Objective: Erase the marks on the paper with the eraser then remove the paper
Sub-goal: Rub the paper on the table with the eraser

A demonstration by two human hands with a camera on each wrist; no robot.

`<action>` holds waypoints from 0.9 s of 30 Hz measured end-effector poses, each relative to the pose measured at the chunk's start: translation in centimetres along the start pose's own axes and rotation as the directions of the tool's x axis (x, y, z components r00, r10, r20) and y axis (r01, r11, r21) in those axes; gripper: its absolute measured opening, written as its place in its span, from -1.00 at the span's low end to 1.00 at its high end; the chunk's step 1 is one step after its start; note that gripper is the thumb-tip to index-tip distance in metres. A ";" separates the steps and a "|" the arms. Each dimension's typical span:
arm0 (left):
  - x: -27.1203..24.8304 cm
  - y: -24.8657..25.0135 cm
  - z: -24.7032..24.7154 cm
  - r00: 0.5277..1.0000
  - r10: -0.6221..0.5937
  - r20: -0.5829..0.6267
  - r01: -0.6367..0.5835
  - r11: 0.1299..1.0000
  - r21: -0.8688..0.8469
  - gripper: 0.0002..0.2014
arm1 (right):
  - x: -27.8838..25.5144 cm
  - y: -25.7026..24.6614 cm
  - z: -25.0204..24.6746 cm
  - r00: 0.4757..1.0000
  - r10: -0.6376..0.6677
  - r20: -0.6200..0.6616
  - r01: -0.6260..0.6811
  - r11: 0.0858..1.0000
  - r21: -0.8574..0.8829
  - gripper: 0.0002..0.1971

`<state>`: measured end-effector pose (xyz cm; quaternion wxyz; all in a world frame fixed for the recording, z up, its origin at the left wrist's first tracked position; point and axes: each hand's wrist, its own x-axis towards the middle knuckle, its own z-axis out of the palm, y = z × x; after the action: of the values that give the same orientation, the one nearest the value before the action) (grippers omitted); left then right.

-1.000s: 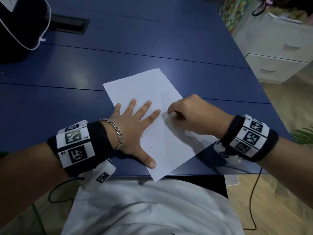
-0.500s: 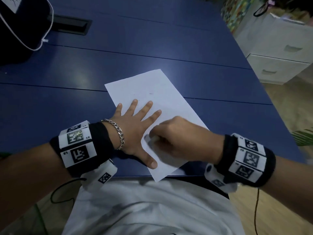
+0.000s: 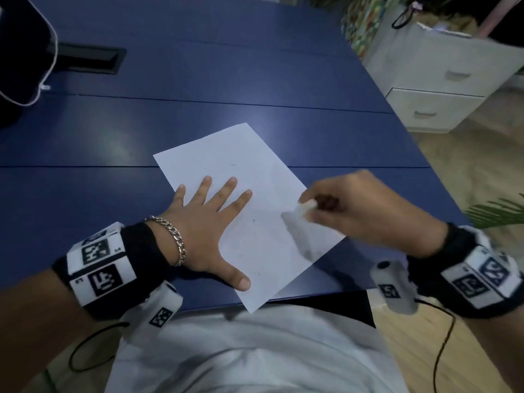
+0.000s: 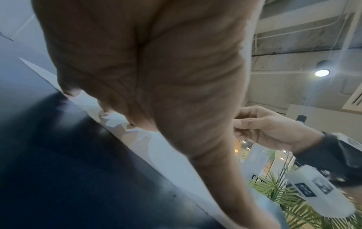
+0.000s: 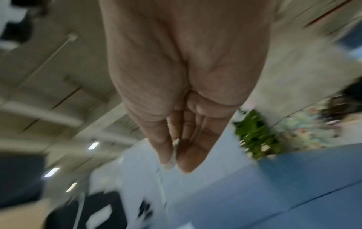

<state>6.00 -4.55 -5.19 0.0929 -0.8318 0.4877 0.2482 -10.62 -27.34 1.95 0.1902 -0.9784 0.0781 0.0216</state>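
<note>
Now right hand [image 3: 360, 211] lifting off paper [image 3: 263, 245], swinging rightward from spot beside left thumb, fingers pinching eraser [image 3: 307, 207]. Left hand [image 3: 209, 231] still pressing flat, fingers spread, pinning paper on worktop [image 3: 255, 80]. Faint marks remaining; rubbing likely pausing or ending.

My right hand [image 3: 365, 211] has come away from the middle of the paper [image 3: 272, 171]. 0.5 s ago it was low on the sheet, knuckles next to the left thumb, rubbing near the bottom half. Now it sits at the paper's right edge, raised off the surface, with its shadow on the sheet beneath. The eraser [image 3: 306, 207] now shows as a white stub pinched at the fingertips [image 3: 304, 197]; earlier the hand covered it. The lower half of the sheet is now uncovered, showing faint marks. Head view has shifted slightly.
</note>
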 end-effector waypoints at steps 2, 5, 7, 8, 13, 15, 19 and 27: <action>-0.3 0.0 -0.1 1.000 0.010 -0.020 -0.011 0.999 -0.040 0.60 | -2.5 2.3 -2.4 0.954 0.192 -0.232 -0.134 0.960 0.244 -0.87; -0.7 0.1 -0.8 0.996 0.037 -0.082 -0.044 0.995 -0.085 0.55 | -6.8 4.6 -3.3 0.815 0.417 -0.403 -0.138 0.814 0.564 -0.79; -0.7 -0.5 -1.7 0.988 0.033 -0.152 -0.050 0.992 -0.113 0.41 | -9.2 5.1 -2.5 0.758 0.500 -0.419 -0.146 0.756 0.638 -0.79; -0.4 -1.2 -2.2 0.981 0.014 -0.196 -0.044 0.987 -0.153 0.30 | -10.0 4.8 -1.9 0.748 0.519 -0.414 -0.155 0.743 0.651 -0.81; 2.2 -6.9 -4.2 0.939 -0.074 -0.337 -0.026 0.959 -0.282 -0.39 | -11.4 2.9 1.1 0.762 0.531 -0.369 -0.152 0.702 0.696 -0.80; 2.6 -8.0 -4.4 0.951 -0.037 -0.306 -0.049 0.962 -0.269 -0.45 | -11.2 2.4 2.1 0.777 0.523 -0.351 -0.175 0.714 0.678 -0.77; 1.7 -5.5 -4.4 0.933 0.105 -0.345 -0.190 0.956 -0.224 -0.42 | -10.1 2.4 3.4 0.844 0.465 -0.269 -0.260 0.792 0.553 -0.86; 3.9 4.1 -3.1 0.975 0.221 -0.032 -0.219 0.974 0.061 0.28 | -1.0 1.7 2.3 0.991 0.128 -0.050 -0.124 0.989 0.079 -0.83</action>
<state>5.05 -10.85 -4.14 0.0791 -0.7744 0.5854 0.2267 -11.93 -27.91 -0.69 0.2232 -0.9638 0.1456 0.0038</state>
